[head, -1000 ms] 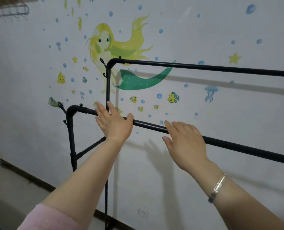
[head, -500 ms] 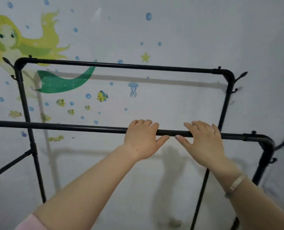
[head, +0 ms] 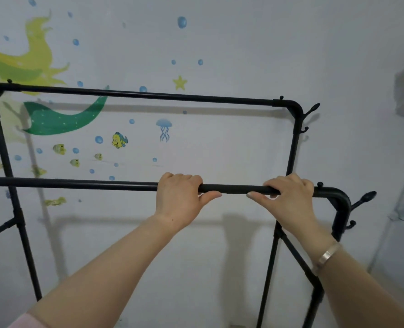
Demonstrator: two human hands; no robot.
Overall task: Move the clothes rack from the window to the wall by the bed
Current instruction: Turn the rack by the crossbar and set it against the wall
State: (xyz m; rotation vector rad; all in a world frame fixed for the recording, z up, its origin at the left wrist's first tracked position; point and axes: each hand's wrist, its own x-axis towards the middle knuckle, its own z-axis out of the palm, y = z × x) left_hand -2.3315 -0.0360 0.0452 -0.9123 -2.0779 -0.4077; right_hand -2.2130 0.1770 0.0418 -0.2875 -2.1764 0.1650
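Your left hand (head: 180, 200) and right hand (head: 288, 201) are both curled over the near top rail (head: 78, 183) of the black clothes rack (head: 149, 95), sitting side by side right of centre in the frame, fingers hooked over the top of the tube and each thumb reaching along underneath. The rack fills the middle of the view, standing against the wall (head: 231, 55) with the mermaid decal (head: 61, 119) at the left; its far rail runs higher, across the upper half of the frame, and its feet are out of view, so you cannot tell whether it rolls or must be lifted. It looks like thin steel tubing with nothing hanging on it, so expect it to be light but long and awkward, stiff along the rails yet liable to rack and wobble at the joints. The painted tube is smooth, so close your thumbs fully round it. Your hold is bunched toward the right end by the corner hooks (head: 364, 200); a wider spread would steer it better and stop the far left end swinging.
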